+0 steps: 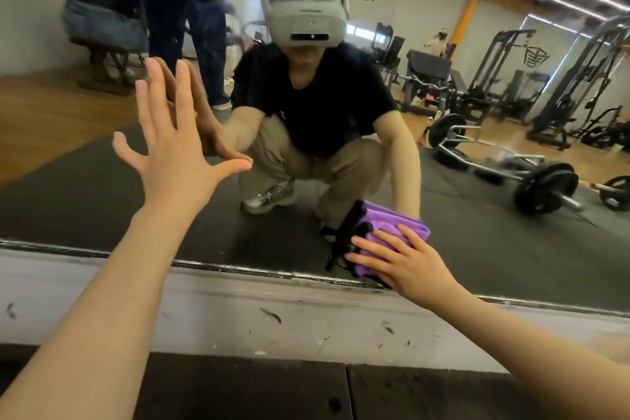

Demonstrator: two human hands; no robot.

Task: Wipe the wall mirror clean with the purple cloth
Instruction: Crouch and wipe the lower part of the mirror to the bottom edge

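Smears could be left low on the wall mirror where the purple cloth is pressed by the flat-fingered right hand, or fingerprints added by the open left hand braced on the glass.

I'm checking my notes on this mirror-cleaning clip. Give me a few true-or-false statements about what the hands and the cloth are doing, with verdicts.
1. The right hand presses the purple cloth against the mirror. True.
2. The cloth is high up, near the mirror's top. False: it sits low, just above the mirror's bottom edge.
3. The left hand lies flat on the glass with fingers spread. True.
4. The left hand holds a spray bottle. False: it holds nothing.
5. The cloth has a black trim. True.
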